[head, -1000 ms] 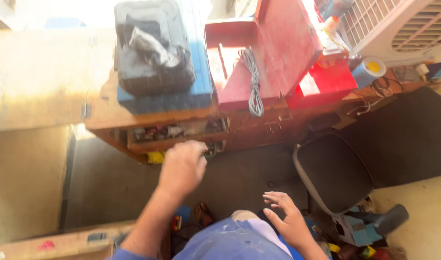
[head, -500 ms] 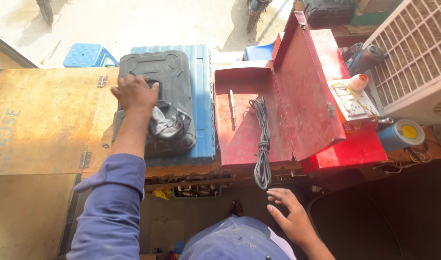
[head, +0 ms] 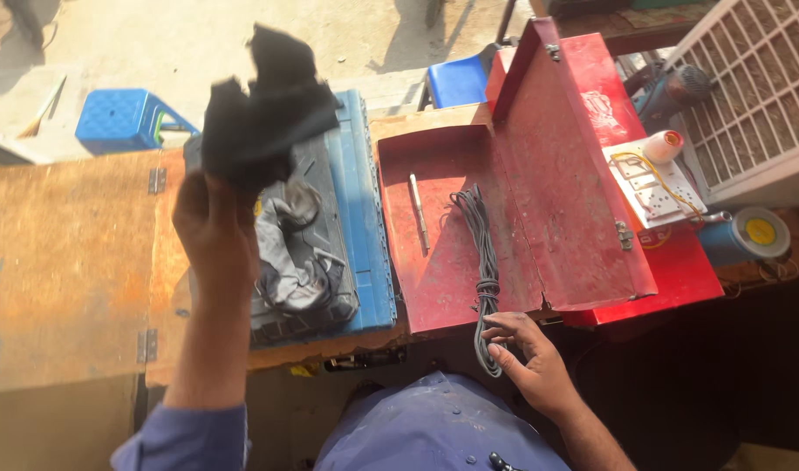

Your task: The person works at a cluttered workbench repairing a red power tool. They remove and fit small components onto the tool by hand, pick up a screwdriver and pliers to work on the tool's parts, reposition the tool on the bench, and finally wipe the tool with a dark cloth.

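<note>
Two hands are out over a rusty brown workbench (head: 59, 262): the right hand (head: 530, 362), nearest, has loosely curled fingers touching the hanging end of a grey coiled cable (head: 482, 270). That cable lies in the open red metal toolbox (head: 583, 174), beside a thin silver tool (head: 418, 212). Farther off, the left hand (head: 215, 228) is lifted up, fingers pinched tight on a black cloth (head: 264, 109) above the dark case (head: 299, 253) and blue case (head: 365, 218).
</note>
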A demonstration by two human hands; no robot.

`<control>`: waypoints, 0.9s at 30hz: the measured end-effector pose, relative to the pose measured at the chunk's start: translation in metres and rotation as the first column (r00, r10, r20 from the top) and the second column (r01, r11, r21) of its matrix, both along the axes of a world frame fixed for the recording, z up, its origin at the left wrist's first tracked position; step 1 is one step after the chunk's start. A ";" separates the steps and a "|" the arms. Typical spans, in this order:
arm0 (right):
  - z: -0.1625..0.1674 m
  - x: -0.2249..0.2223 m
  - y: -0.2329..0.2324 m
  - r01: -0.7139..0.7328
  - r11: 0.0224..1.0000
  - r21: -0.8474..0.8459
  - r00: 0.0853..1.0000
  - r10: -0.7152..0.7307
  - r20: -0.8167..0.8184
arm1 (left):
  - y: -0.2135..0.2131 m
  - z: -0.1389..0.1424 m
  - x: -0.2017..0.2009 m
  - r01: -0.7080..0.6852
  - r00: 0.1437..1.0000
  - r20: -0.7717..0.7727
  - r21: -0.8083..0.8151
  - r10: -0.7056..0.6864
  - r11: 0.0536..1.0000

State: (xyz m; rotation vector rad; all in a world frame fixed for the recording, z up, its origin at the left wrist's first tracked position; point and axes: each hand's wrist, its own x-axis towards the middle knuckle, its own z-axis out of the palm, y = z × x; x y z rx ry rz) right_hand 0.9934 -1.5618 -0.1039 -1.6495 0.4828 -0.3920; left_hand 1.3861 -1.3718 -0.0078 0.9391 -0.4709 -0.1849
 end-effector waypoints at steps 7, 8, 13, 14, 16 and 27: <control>-0.003 -0.006 0.063 0.094 0.921 0.378 0.912 -0.232 0.338 | 0.003 -0.028 -0.167 0.784 0.354 -0.524 -0.284 -0.774 0.551; -0.007 -0.009 0.074 0.137 0.878 0.458 0.894 -0.309 0.325 | 0.002 -0.039 -0.181 0.848 0.337 -0.533 -0.185 -0.776 0.496; -0.018 -0.040 0.143 0.546 0.622 0.561 0.730 -0.682 0.045 | 0.005 -0.094 -0.203 0.911 0.337 -0.379 0.362 -0.862 0.197; -0.015 -0.049 0.156 0.626 0.562 0.541 0.659 -0.752 0.019 | 0.004 -0.099 -0.205 0.878 0.363 -0.353 0.440 -0.863 0.189; -0.006 -0.068 0.180 0.714 0.504 0.487 0.593 -0.805 -0.036 | 0.008 -0.100 -0.216 0.761 0.437 -0.308 0.627 -0.845 0.166; 0.027 -0.238 0.335 0.975 0.183 0.126 0.185 -0.983 -0.005 | 0.031 -0.071 -0.409 0.514 -0.228 -0.363 0.743 -0.903 -0.428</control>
